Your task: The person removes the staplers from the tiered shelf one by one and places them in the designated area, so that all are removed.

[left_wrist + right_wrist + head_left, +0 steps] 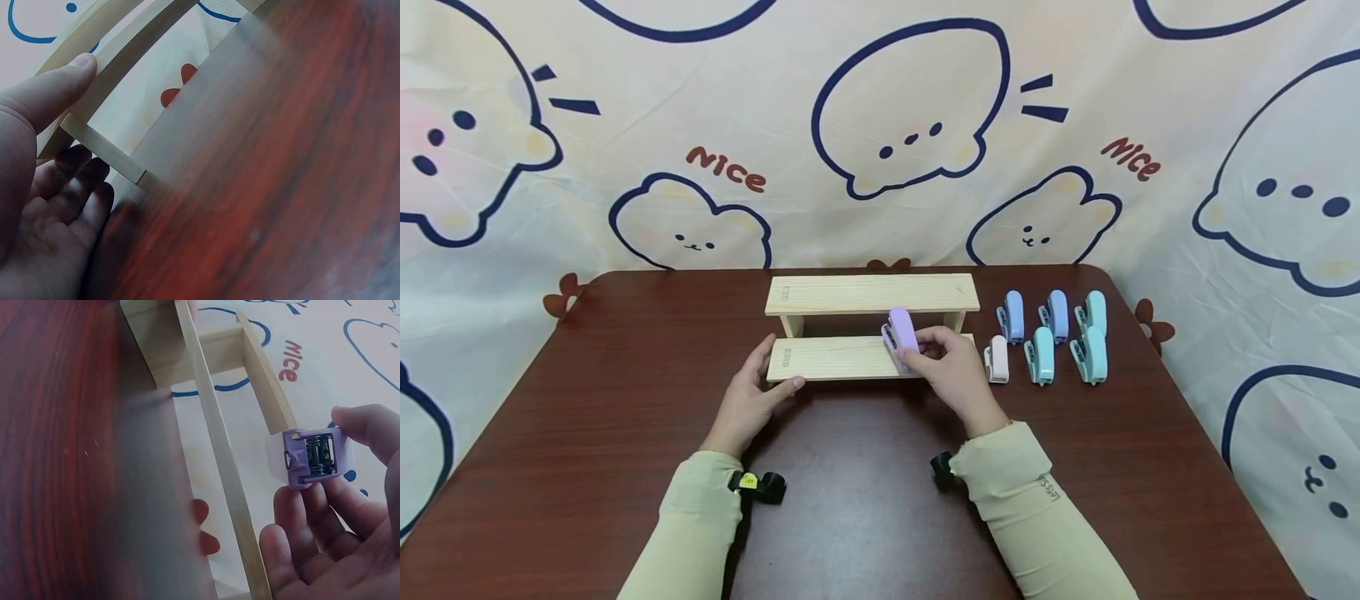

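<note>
A light wooden two-tier shelf [835, 358] stands toward the back of the table. At its left end my left hand [751, 398] grips the lower board, the thumb [69, 75] on its front edge and the other fingers beside the end support. Between thumb and fingers, my right hand [951, 371] pinches a purple stapler [900, 333] over the right part of the lower board. In the right wrist view the rear end of the purple stapler [312, 457] shows its spring and dark metal parts.
Right of the shelf stand more staplers: a white one [997, 360], two blue ones [1013, 317] and several mint-green ones [1041, 357]. A patterned cloth [880, 225] hangs behind the dark wooden table [850, 517].
</note>
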`<action>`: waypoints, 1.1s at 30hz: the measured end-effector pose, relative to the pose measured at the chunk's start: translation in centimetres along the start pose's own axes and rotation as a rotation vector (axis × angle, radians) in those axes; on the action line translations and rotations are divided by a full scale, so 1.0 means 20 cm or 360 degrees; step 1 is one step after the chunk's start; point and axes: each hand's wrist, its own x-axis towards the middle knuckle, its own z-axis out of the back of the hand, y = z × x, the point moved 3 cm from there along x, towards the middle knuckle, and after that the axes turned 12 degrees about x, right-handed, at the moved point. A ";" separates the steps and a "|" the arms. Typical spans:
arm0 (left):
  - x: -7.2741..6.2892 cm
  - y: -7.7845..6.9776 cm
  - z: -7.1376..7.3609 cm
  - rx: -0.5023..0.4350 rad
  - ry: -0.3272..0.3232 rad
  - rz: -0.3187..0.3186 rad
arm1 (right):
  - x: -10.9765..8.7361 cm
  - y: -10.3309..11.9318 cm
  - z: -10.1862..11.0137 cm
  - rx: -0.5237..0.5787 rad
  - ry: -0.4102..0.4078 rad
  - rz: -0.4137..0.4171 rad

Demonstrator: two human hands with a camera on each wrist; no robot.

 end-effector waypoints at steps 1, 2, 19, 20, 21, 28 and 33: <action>0.00 0.00 0.00 -0.0003 0.0000 0.0000 | 0.00 0.00 0.01 -0.0001 0.0002 -0.0010; 0.00 0.00 0.00 -0.0002 0.0001 0.0001 | 0.00 0.00 0.02 -0.0011 0.0004 -0.0021; 0.00 -0.01 0.00 0.0017 0.0010 0.0018 | 0.03 0.01 0.24 -0.0035 0.0020 -0.0131; 0.00 -0.01 0.00 0.0017 0.0010 0.0022 | 0.03 0.01 0.24 -0.0042 0.0020 -0.0137; 0.00 -0.01 0.00 0.0017 0.0009 0.0024 | 0.03 0.02 0.25 -0.0044 0.0020 -0.0144; -0.01 -0.01 0.01 0.0000 0.0006 0.0018 | 0.03 0.03 0.29 -0.0043 0.0021 -0.0161; -0.01 -0.01 0.00 -0.0007 0.0005 0.0014 | 0.03 0.03 0.32 -0.0052 0.0009 -0.0196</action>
